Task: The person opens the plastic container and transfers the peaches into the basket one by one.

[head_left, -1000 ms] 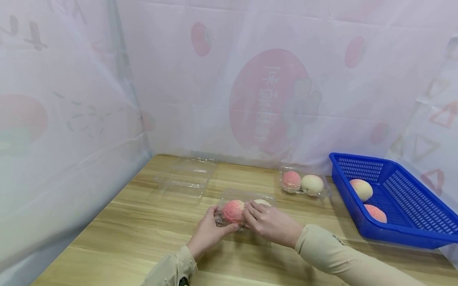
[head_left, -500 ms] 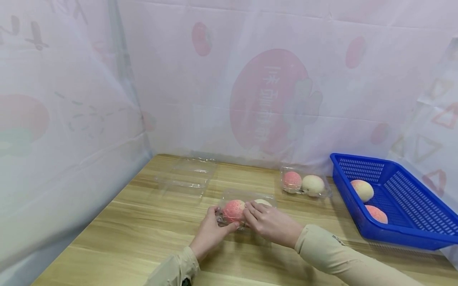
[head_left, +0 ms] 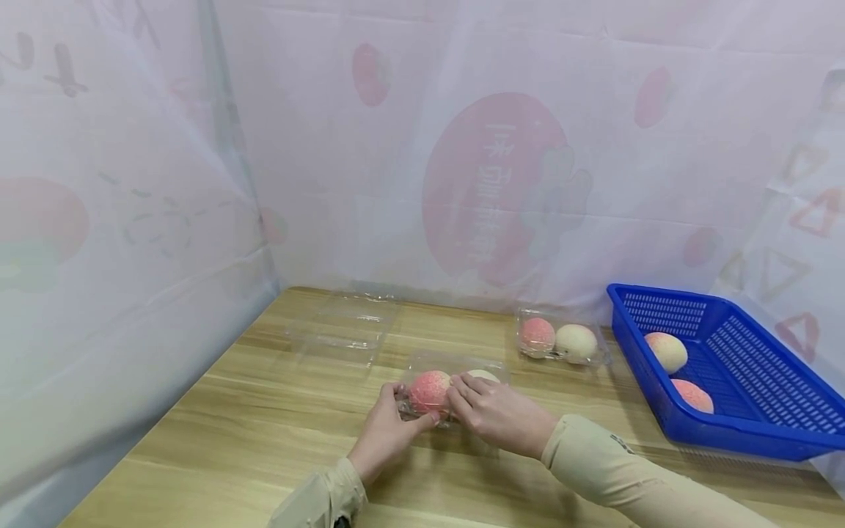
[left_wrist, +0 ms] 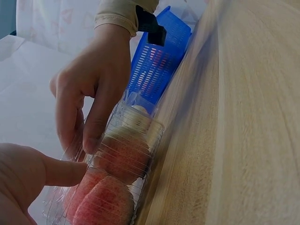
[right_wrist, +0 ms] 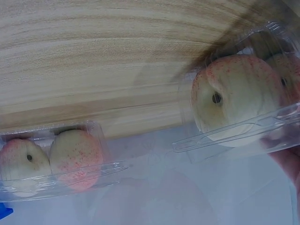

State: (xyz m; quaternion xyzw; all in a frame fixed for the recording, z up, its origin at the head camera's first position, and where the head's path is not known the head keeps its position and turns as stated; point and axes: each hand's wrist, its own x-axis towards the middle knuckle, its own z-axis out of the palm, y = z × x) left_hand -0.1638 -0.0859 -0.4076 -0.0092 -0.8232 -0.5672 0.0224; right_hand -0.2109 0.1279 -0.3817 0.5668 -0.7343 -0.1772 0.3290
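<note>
A clear plastic clamshell box [head_left: 455, 361] with two pink-and-cream peaches lies in front of me. My left hand [head_left: 389, 433] grips its left end, thumb along the near side and fingers round the far side. From the right, my right hand [head_left: 498, 411] holds the box near its middle, fingers bent over the top. The pinker peach [head_left: 430, 391] shows between the hands; the paler peach [head_left: 484, 374] is mostly covered by the right hand. In the left wrist view the left thumb [left_wrist: 63, 172] lies across the box beside the right fingers [left_wrist: 96, 126].
Farther back on the right stands another clear box with two peaches [head_left: 576, 343]. A blue plastic basket [head_left: 759, 433] with two peaches inside is at the far right. An unfilled clear box [head_left: 350, 323] lies at the back left of the wooden table [head_left: 218, 440]. Printed white sheets [head_left: 317, 183] hang behind.
</note>
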